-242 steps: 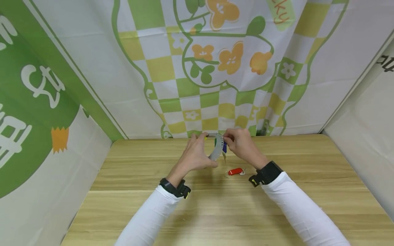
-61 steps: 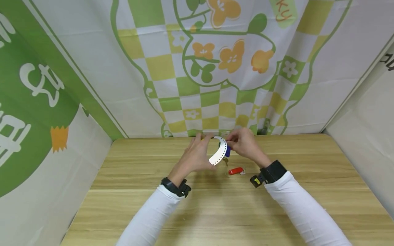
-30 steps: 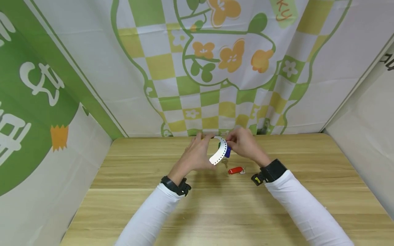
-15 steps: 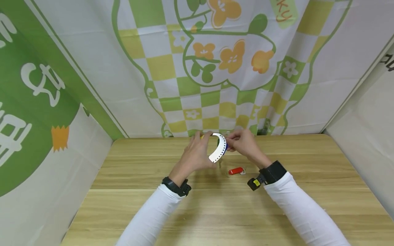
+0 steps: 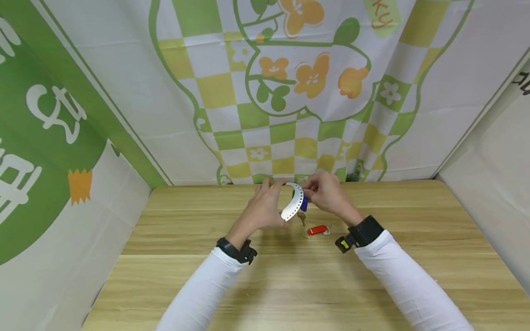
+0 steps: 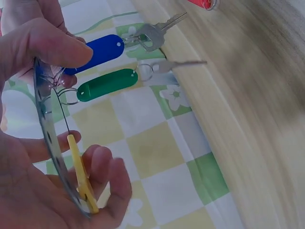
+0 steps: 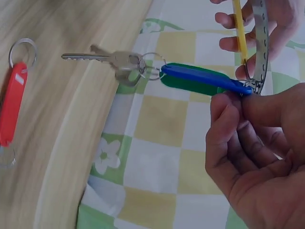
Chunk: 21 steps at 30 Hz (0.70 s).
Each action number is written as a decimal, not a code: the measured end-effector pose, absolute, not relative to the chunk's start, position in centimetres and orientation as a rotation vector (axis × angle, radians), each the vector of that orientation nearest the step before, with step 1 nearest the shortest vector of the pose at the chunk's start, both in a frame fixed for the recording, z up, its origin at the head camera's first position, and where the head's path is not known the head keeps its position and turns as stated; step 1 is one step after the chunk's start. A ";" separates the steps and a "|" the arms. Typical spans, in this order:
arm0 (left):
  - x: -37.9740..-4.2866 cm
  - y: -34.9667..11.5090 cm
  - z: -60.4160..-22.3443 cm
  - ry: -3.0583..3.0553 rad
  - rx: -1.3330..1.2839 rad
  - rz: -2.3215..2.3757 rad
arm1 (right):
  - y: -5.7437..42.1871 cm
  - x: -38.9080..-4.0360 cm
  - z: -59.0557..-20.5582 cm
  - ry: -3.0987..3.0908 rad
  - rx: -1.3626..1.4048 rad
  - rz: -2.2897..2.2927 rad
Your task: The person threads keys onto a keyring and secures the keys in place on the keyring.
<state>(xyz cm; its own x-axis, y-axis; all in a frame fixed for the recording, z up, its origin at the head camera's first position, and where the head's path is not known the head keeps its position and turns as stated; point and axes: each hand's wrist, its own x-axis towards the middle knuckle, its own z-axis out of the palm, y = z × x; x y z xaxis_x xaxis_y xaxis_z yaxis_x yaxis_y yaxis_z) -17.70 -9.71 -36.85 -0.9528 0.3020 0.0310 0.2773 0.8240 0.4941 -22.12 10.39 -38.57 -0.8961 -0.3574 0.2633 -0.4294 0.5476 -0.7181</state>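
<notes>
A green-, yellow- and white-checked cloth curtain hangs behind a pale wood-grained tabletop; anything dropped could slip away where the two meet, since both hands are raised near that side. The left hand is half curled round a curved grey metal band with a row of small holes; should that grip tilt, the band could twist against whatever hangs there. The right hand is nearly closed, thumb and finger pinching one end of a flat blue plastic tag right beside the band; a loose pinch could let it fall. A flat green plastic tag hangs alongside and could tangle with it. I cannot tell whether the blue one is threaded on. The silvery metal key on the blue tag could swing and snag its neighbour.

For moving, the tabletop runs wide toward the person and to both sides, while the curtain makes the far edge the tight one. A small red plastic tag lies on the wood just nearer the person, an obstacle if the hands lower.
</notes>
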 end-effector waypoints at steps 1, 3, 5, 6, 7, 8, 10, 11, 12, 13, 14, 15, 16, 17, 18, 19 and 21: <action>-17.7 -9.7 -36.8 2.955 0.460 0.781 | 10.4 -22.1 -38.6 -2.681 0.699 1.258; -17.7 -9.6 -36.8 2.964 0.442 0.752 | 10.3 -22.1 -38.6 -2.669 0.712 1.247; -17.7 -9.5 -36.8 2.984 0.430 0.716 | 10.3 -22.1 -38.9 -2.662 0.677 1.284; -17.7 -9.4 -36.9 2.998 0.429 0.694 | 10.2 -22.1 -39.0 -2.660 0.641 1.327; -17.7 -9.3 -36.9 3.012 0.430 0.675 | 10.1 -22.1 -39.1 -2.660 0.599 1.390; -17.7 -9.3 -37.0 3.028 0.434 0.660 | 10.1 -22.1 -39.2 -2.659 0.549 1.471; -17.7 -9.2 -37.1 3.052 0.438 0.646 | 10.0 -22.0 -39.4 -2.645 0.439 1.665; -17.7 -9.1 -37.2 3.063 0.437 0.644 | 9.9 -22.0 -39.5 -2.627 0.393 1.769; -17.7 -9.1 -37.2 3.073 0.437 0.638 | 9.8 -22.0 -39.5 -2.608 0.350 1.860; -17.7 -9.1 -37.3 3.084 0.438 0.635 | 9.8 -22.0 -39.5 -2.588 0.316 1.941; -17.7 -9.0 -37.3 3.091 0.439 0.632 | 9.8 -21.9 -39.5 -2.568 0.289 1.999; -17.7 -9.0 -37.4 3.097 0.439 0.624 | 9.7 -21.9 -39.4 -2.553 0.272 2.037; -17.7 -9.0 -37.4 3.106 0.445 0.608 | 9.7 -21.9 -39.4 -2.546 0.261 2.050; -17.7 -8.9 -37.4 3.116 0.453 0.590 | 9.7 -21.8 -39.3 -2.544 0.258 2.041; -17.7 -8.9 -37.4 3.126 0.461 0.570 | 9.6 -21.8 -39.2 -2.544 0.256 2.021; -17.7 -8.8 -37.5 3.136 0.468 0.548 | 9.6 -21.7 -39.2 -2.553 0.262 1.983; -17.7 -8.8 -37.4 3.151 0.477 0.507 | 9.5 -21.6 -39.0 -2.591 0.281 1.875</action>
<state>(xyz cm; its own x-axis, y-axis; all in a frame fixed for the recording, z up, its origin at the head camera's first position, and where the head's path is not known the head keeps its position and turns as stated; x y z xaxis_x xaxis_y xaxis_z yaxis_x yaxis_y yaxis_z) -17.66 -8.78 -37.44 -0.9527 0.2748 0.1300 0.3017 0.9071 0.2934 -21.60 9.48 -39.03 -0.9823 -0.1813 0.0465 -0.1008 0.3032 -0.9476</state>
